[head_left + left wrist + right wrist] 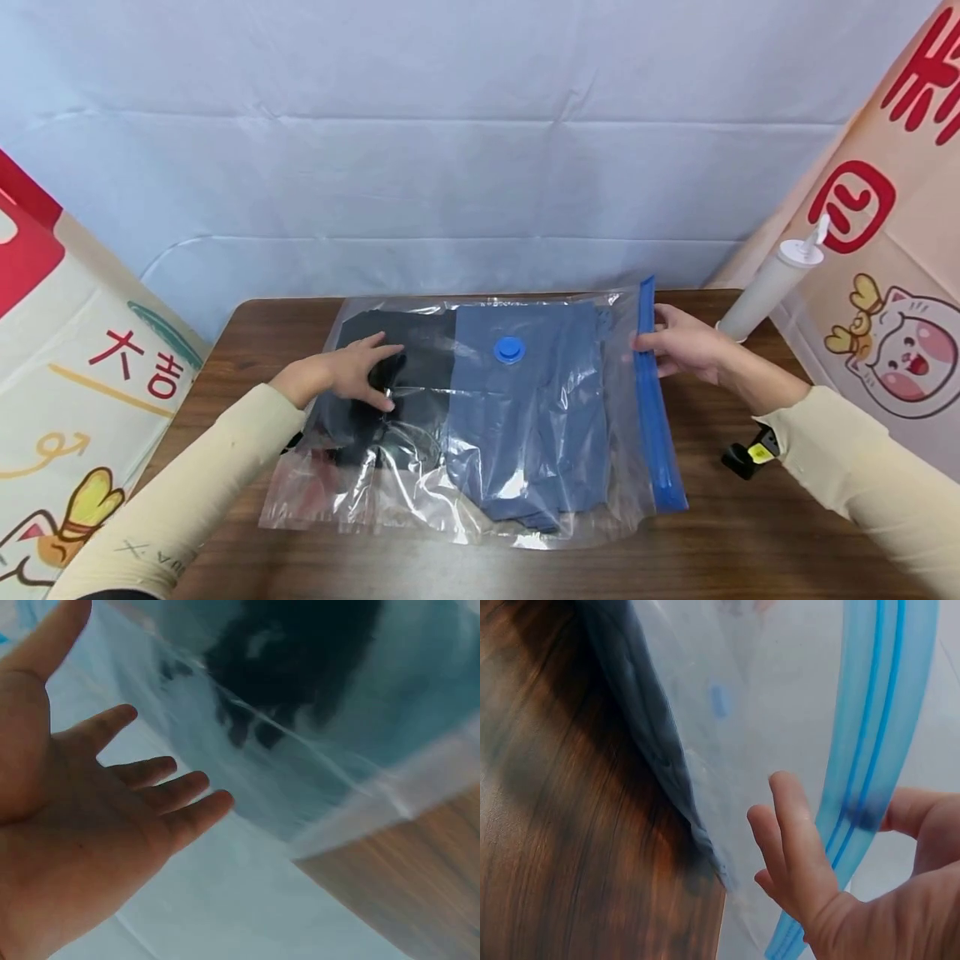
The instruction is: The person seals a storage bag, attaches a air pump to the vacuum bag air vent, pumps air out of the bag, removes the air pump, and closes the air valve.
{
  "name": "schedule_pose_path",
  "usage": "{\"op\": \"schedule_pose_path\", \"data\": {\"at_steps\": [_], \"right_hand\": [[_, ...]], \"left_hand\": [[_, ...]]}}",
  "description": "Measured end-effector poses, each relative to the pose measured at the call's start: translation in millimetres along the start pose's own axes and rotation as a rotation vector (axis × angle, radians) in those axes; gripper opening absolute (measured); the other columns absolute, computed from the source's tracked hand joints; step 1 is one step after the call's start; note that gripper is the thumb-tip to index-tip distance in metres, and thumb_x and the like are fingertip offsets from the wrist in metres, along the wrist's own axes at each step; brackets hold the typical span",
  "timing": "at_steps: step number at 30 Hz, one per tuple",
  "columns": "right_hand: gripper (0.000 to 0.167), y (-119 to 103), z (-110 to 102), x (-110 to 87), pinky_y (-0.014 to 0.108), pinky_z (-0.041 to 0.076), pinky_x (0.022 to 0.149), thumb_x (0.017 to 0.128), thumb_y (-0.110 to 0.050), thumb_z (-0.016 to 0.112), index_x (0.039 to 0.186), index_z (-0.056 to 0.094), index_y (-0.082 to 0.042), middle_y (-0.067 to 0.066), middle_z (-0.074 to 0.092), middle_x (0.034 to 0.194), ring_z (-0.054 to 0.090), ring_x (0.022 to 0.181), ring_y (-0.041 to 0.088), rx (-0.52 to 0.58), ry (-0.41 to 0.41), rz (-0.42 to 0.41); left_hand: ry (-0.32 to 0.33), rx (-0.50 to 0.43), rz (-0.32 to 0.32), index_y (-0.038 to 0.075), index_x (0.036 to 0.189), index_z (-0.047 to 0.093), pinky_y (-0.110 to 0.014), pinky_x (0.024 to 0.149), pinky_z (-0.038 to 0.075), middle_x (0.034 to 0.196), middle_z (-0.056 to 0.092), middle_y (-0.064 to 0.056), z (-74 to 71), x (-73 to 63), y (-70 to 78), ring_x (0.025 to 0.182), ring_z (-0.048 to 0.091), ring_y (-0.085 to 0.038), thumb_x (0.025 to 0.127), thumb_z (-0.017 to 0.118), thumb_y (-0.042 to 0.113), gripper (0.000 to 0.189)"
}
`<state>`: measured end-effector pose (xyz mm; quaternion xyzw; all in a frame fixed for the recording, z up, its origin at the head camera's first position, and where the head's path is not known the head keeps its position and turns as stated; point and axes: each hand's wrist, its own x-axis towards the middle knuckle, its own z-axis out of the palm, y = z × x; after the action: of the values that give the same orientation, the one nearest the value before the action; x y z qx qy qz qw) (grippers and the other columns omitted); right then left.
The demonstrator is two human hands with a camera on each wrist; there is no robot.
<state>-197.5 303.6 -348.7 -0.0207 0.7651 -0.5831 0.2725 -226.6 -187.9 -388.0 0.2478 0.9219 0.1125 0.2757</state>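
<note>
A clear vacuum storage bag [626,417] lies flat on the table, with folded blue clothing [525,417] and dark clothing [427,350] inside. Its round blue valve [510,349] faces up. My left hand [348,371] hovers over or touches the bag's left part, fingers spread; contact is hard to tell. In the left wrist view that hand [97,780] holds nothing. At the bag's right end, my right hand [686,343] pinches the blue zip strip [656,433]. The right wrist view shows the strip [870,727] between the thumb and fingers of that hand [840,900].
A white cylinder [772,287] with a handle on top, apparently a hand pump, stands at the table's back right corner. The brown wooden table [217,417] meets a pale cloth backdrop [450,183]. Printed banners [885,275] hang at both sides.
</note>
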Motion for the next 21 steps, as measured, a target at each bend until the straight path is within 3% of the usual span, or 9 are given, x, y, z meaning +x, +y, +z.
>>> {"op": "schedule_pose_path", "data": {"at_steps": [7,11,18,21], "right_hand": [[0.089,6.6,-4.8,-5.6,0.049,0.06,0.083,0.097,0.013,0.045,0.157,-0.02,0.001,0.045,0.016,0.154,0.07,0.107,0.026,-0.018,-0.007,-0.024],[0.09,13.3,-8.5,-9.2,0.049,0.061,0.081,0.097,0.014,0.044,0.158,-0.02,-0.002,0.045,0.017,0.154,0.07,0.109,0.028,-0.052,0.012,-0.036],[0.089,33.1,-18.7,-10.7,0.043,0.061,0.076,0.096,0.016,0.044,0.157,-0.019,0.001,0.048,0.023,0.15,0.072,0.099,0.019,-0.098,0.07,-0.042],[0.088,46.7,-22.9,-10.8,0.042,0.06,0.077,0.096,0.015,0.045,0.157,-0.017,0.004,0.049,0.028,0.146,0.069,0.1,0.026,-0.155,0.113,-0.029]], "left_hand": [[-0.028,-0.014,-0.06,0.007,0.163,0.019,-0.072,0.114,0.02,0.165,0.0,-0.031,14.6,-13.1,-12.6,0.15,0.003,-0.054,0.082,0.086,0.044,0.111],[-0.009,-0.046,-0.06,0.007,0.163,0.017,-0.072,0.113,0.023,0.165,-0.002,-0.031,24.6,-13.1,-16.0,0.151,0.001,-0.053,0.08,0.087,0.043,0.114],[0.01,-0.095,-0.083,0.01,0.164,0.015,-0.071,0.113,0.024,0.166,-0.005,-0.028,31.4,-12.0,-19.6,0.152,-0.001,-0.05,0.08,0.087,0.041,0.115],[0.015,-0.102,-0.073,0.008,0.164,0.016,-0.073,0.112,0.023,0.166,-0.005,-0.03,31.2,-13.3,-18.2,0.151,-0.002,-0.053,0.081,0.087,0.041,0.115]]}}
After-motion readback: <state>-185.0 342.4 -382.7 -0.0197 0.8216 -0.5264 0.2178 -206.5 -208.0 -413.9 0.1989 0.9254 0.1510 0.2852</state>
